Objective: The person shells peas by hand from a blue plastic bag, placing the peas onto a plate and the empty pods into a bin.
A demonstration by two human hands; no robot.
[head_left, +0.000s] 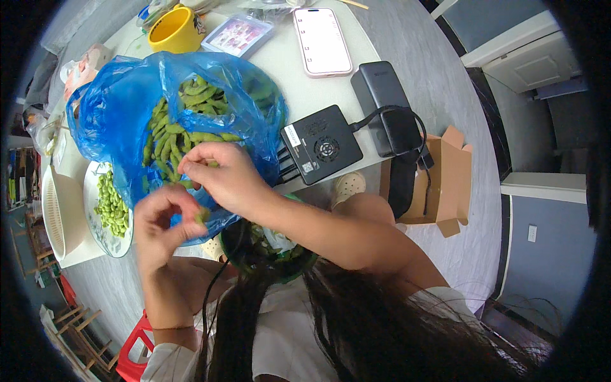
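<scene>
A blue plastic bag [114, 137] lies spread on the table, full of green edamame pods [167, 141]. Over its near edge, my left hand [167, 223] is curled, a green edamame pod [202, 215] between thumb and fingers. My right hand [223, 175] reaches across just above it, thumb and fingertips pinched together over the pods; whatever they hold is hidden. Left of the bag, a plate [93, 219] carries shelled green beans [112, 205]. Below my hands, a green bin [296, 270] contains pod shells and some clear plastic, partly covered by my hair.
A white basket [58, 213] stands at the table's left edge. Right of the bag are a black box with a fan [324, 145], a dark grey power unit [379, 95] and a phone [323, 41]. A yellow pot [175, 32] stands farther back. An open cardboard box [449, 181] is at right.
</scene>
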